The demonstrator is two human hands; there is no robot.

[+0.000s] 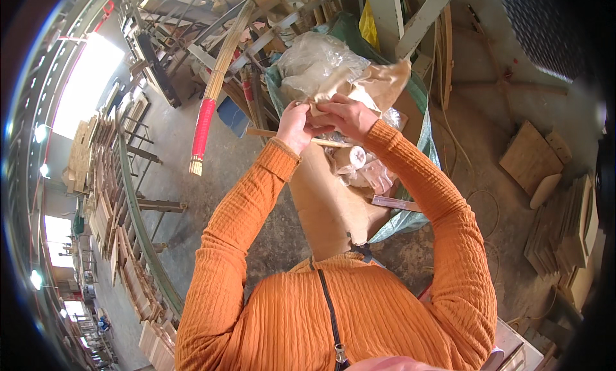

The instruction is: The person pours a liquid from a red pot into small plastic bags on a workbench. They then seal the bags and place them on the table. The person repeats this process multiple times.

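Both hands meet in front of me at the mouth of a large green woven sack (pixel 417 98). My left hand (pixel 294 126) is closed, its fingertips pinching the near edge of crumpled brown paper (pixel 378 82). Close beside it, my right hand (pixel 351 118) is closed on the same paper, fingers bent inward. Clear plastic film (pixel 317 53) lies bunched just beyond. Below the hands a thin wooden stick (pixel 260 132) runs crosswise; whether a hand touches it I cannot tell. A white roll (pixel 350 158) and a sheet of brown cardboard (pixel 327 201) lie nearer me in the sack.
A bundle of thin wooden strips (pixel 215 89) with a red wrap stands at the left. Wooden boards (pixel 564 227) lean together on the right, near a loose wooden panel (pixel 531 154). Behind the sack rises a pale metal frame (pixel 423 21). Long racks of timber (pixel 122 262) line the far left.
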